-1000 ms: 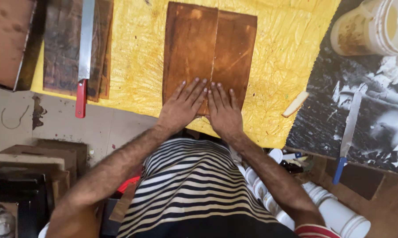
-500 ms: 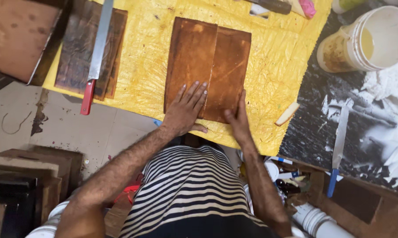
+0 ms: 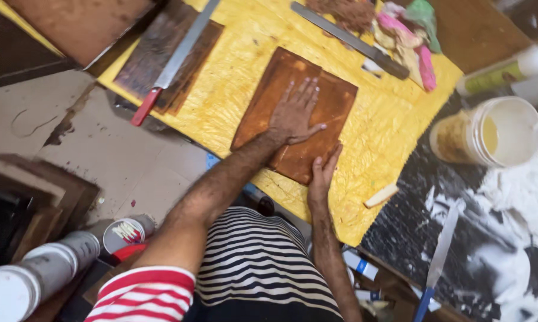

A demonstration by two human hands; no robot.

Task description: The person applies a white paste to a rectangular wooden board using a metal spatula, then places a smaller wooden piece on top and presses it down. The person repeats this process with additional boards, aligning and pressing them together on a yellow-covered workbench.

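Head view shows, in the lower centre of the frame, the right hand [image 3: 324, 173] with fingers straight, grasping nothing, touching the near edge of the brown board [image 3: 293, 113]. Above it, the left hand [image 3: 296, 113] lies flat and spread on the board, in the middle of the frame on the yellow cloth [image 3: 233, 89]. Farther, at upper left, a red-handled blade [image 3: 173, 59] rests on dark wood. At right stands a white bucket [image 3: 489, 131].

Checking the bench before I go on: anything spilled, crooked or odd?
White powder lies spilled on the dark surface beside the open bucket. The brown boards sit askew on the yellow sheet, under the left hand.
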